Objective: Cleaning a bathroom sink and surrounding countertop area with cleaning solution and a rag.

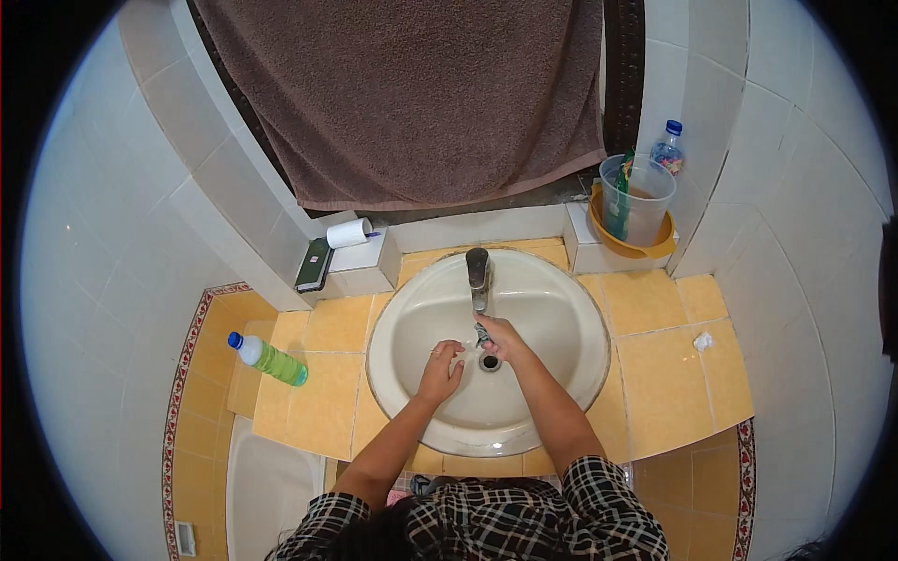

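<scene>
A cream oval washbasin [554, 393] is set in a yellow tiled counter before me. My right hand [501, 338] is under the spout of the metal mixer tap [478, 280], closed around a small dark and whitish item [482, 334]; too little of it shows to tell what it is. Left of it, my left hand [443, 368] hangs over the bowl with its fingers apart and slightly curled, holding nothing. Just below my right hand lies the round drain hole [490, 362].
A bottle of green liquid [277, 361] stands left. A dark boxlike item [314, 264] and white roll [349, 233] sit back left. A clear plastic container [642, 203] in a yellow bowl [631, 247], with a bottle [668, 149] behind, stands back right. Crumpled white paper or tissue [703, 341] lies right.
</scene>
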`<state>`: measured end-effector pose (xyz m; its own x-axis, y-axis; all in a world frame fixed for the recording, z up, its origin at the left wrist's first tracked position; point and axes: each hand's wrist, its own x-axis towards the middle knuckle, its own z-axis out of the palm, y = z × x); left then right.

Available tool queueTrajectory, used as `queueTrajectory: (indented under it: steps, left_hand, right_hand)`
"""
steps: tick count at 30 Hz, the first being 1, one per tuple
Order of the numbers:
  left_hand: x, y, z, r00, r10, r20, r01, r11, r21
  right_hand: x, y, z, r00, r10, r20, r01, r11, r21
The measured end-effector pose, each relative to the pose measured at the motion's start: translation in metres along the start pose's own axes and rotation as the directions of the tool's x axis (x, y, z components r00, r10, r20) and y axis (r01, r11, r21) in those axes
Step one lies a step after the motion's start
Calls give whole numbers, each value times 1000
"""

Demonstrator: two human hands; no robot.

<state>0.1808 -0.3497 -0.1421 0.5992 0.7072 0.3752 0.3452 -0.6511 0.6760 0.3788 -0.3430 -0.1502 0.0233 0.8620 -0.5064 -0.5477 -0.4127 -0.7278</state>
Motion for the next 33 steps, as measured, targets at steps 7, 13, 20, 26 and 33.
queueTrajectory:
  steps: [7,13,20,26,33]
  left_hand:
    - [-2,-8,4,998,40,41,-42,999,30]
    - [-1,-9,8,998,24,62,-24,1000,4]
    - [-1,-12,8,998,34,56,-34,999,10]
    - [0,-10,7,997,26,75,-27,1000,2]
    - [-1,-10,7,998,22,63,-22,1000,-5]
  right_hand:
    - [-1,2,11,962,-252,-108,228,953,-198]
    - [16,13,3,832,-538,-132,396,744,-539]
    - [10,12,5,785,-610,-110,379,613,-694]
    - [5,12,6,936,-330,-123,239,851,-469]
    - [-1,5,12,794,-604,-65,370,565,-737]
